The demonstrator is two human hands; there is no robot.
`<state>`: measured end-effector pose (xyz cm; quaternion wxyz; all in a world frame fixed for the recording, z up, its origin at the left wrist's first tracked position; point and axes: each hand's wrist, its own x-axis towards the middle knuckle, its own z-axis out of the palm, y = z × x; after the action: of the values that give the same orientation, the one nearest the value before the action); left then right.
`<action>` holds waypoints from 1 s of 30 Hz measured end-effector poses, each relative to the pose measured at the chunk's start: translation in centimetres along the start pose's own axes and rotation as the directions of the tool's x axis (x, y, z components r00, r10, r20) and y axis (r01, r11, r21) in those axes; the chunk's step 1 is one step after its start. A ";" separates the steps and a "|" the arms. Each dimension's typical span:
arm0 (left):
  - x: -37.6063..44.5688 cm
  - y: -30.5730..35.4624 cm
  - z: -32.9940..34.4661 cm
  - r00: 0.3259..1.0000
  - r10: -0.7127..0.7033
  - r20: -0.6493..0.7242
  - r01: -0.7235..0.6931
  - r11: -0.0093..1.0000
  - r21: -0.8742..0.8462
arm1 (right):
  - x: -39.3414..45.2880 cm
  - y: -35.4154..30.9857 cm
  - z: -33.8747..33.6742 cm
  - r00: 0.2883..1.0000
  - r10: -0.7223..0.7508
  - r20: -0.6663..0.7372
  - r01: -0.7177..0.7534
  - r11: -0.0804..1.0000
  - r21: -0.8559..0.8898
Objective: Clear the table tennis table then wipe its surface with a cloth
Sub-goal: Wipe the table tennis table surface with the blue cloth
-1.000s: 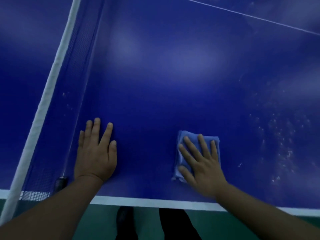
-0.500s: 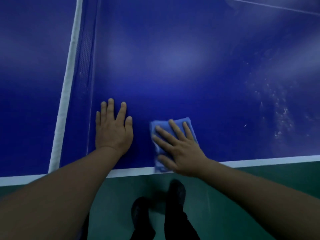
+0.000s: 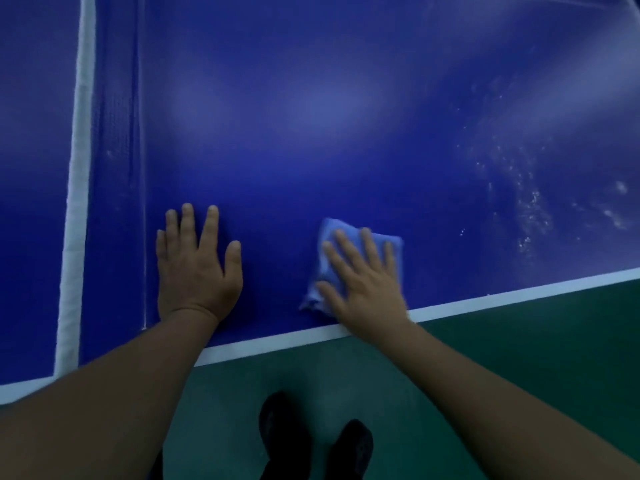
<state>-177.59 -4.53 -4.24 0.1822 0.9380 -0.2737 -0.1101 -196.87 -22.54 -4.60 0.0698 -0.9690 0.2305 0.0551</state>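
Cloth (image 3: pixel 360 247), pale blue and folded into a rough square, flat on the blue table tennis table (image 3: pixel 346 150), close to the white near edge line (image 3: pixel 485 299) and slightly blurred. Pinned beneath the right hand (image 3: pixel 363 282): fingers straight and spread wide across the top, palm down, nothing curled round the fabric, heel of the hand reaching almost to the edge line. One corner of the fabric sticking out beyond the fingertips, another crumpled corner showing below the thumb.

Left hand (image 3: pixel 195 268) planted flat on the bare surface, well apart from the cloth, fingers straight and close together, thumb out to the side, gripping nothing. Just to its left, the net (image 3: pixel 116 133) with its white top band (image 3: pixel 78 168) running up and away from the near edge.

Scatter of whitish specks and smears (image 3: pixel 530 202) on the playing surface to the right of the cloth, near but not touching it. Soft light reflections across the middle of the tabletop.

Below the edge, green floor (image 3: pixel 519 358) and two dark shoes (image 3: pixel 284 434) between the forearms.
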 end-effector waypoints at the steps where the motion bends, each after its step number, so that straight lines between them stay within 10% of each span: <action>1: 0.0 0.0 -0.1 1.000 0.007 -0.001 -0.007 1.000 0.008 | -0.2 2.9 -0.4 0.995 0.102 -0.009 -0.102 0.995 -0.011; 7: 0.1 0.1 0.2 0.997 0.066 0.048 -0.070 0.992 0.103 | 3.1 7.8 -2.0 0.691 0.723 -0.013 -0.713 0.685 0.149; 11: 0.2 0.1 0.4 0.998 0.051 0.037 -0.055 0.991 0.122 | 2.5 -0.9 0.0 0.966 0.260 -0.012 -0.258 0.963 0.074; 13: 0.2 0.1 0.5 0.998 0.045 0.046 -0.050 0.991 0.123 | 1.0 0.9 -0.1 0.995 0.102 0.016 -0.102 0.995 0.008; 21: 0.0 1.2 -0.2 0.995 0.020 0.099 -0.038 0.981 0.191 | -0.6 10.4 -1.6 0.661 0.751 -0.016 -0.742 0.656 0.134; 26: -0.2 5.3 -0.2 0.999 0.035 -0.003 -0.034 0.992 0.124 | 2.4 6.4 -0.9 0.958 0.283 0.034 -0.285 0.954 0.088; 30: -3.1 13.9 3.1 0.982 0.186 0.033 -0.186 0.982 0.017 | -0.8 15.8 -1.5 0.896 0.444 0.009 -0.444 0.894 0.054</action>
<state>-187.69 -14.63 -1.17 0.1783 0.9082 -0.3640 -0.1044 -204.64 -36.44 -4.72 0.0813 -0.8887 0.4471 0.0613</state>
